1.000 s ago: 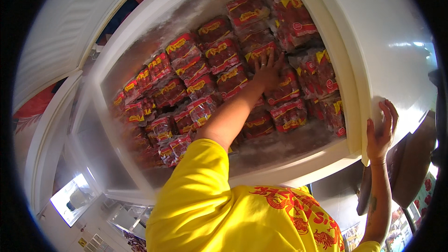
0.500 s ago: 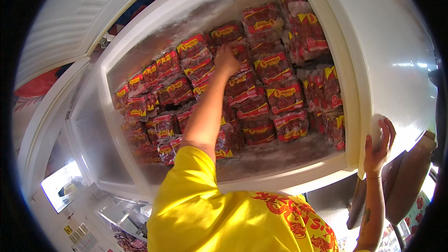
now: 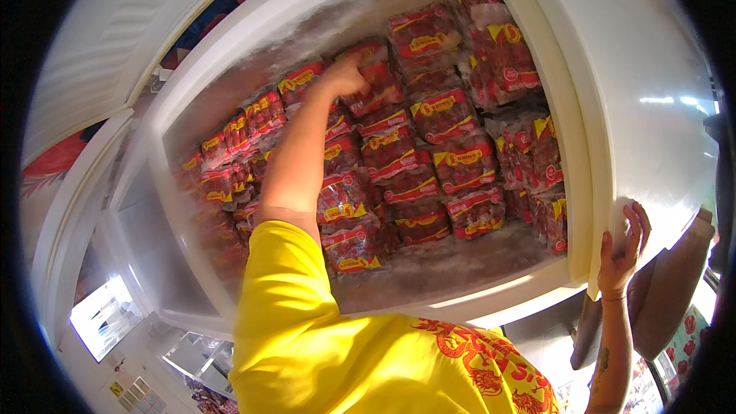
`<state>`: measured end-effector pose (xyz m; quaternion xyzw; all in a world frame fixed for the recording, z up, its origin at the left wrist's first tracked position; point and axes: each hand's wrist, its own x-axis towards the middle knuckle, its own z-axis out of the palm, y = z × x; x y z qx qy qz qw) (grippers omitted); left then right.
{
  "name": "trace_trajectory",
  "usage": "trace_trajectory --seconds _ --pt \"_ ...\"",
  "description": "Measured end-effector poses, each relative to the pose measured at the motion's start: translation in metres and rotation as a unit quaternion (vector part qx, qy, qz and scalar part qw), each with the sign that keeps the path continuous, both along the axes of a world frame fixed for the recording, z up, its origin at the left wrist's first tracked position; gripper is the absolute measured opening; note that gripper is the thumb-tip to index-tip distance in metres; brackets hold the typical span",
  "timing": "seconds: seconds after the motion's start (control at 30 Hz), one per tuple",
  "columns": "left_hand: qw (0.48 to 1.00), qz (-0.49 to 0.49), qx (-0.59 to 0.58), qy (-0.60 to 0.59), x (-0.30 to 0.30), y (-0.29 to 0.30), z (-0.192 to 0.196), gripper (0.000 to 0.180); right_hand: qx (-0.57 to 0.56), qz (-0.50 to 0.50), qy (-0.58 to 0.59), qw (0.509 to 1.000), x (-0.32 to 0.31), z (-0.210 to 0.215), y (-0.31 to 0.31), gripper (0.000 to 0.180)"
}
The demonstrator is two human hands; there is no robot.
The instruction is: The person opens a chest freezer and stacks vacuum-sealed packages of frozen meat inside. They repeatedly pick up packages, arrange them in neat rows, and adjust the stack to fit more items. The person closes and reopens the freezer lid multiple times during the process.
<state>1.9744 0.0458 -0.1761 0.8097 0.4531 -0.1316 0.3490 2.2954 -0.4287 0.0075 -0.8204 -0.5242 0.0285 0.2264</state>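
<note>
Rows of red and yellow plastic packs (image 3: 445, 113) with dark red contents are stacked inside a frosty white chest freezer (image 3: 491, 303). My left arm, in a yellow sleeve, stretches over the stacks. My left hand (image 3: 343, 77) is at the far rows, its fingers against a pack (image 3: 377, 84). Those fingers are small and partly hidden, so their grip is unclear. At the right, my right hand (image 3: 619, 261) lies with fingers apart on the white smooth surface beside the freezer opening, holding nothing.
A raised white lid (image 3: 100, 54) stands at the upper left. Frost covers the inner walls. Taller stacks of packs (image 3: 502, 54) line the right end. Brown padded seats (image 3: 667, 299) stand beyond my right hand, and a bright window (image 3: 106, 318) shows at lower left.
My left hand has moved left and slightly farther in over the packs, and its arm has swung left with it. My right hand stays on the white surface.
</note>
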Motion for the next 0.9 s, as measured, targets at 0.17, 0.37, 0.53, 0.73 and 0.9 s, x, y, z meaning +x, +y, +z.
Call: trace_trajectory --seconds 0.17,0.37,0.53,0.73,0.9 --pt "0.981 0.075 0.146 0.107 0.015 0.023 -0.036 0.075 -0.004 0.009 -0.001 1.0 0.003 -0.002 0.0 0.047" --pt "0.968 0.055 0.244 0.007 0.022 -0.057 -0.062 0.067 -0.02 0.009 -0.025 0.999 0.004 -0.001 -0.004 0.047" --pt "0.97 0.047 0.232 -0.057 0.012 -0.039 -0.07 0.068 -0.009 0.016 -0.023 1.0 0.004 -0.001 -0.002 0.046" --pt "0.982 -0.021 0.135 0.13 0.037 -0.016 -0.026 0.077 0.026 0.015 -0.003 1.0 0.002 -0.002 0.001 0.046" --pt "0.979 0.064 0.185 0.055 0.042 -0.012 -0.078 0.089 0.027 0.018 -0.022 0.999 0.002 -0.003 0.003 0.045"
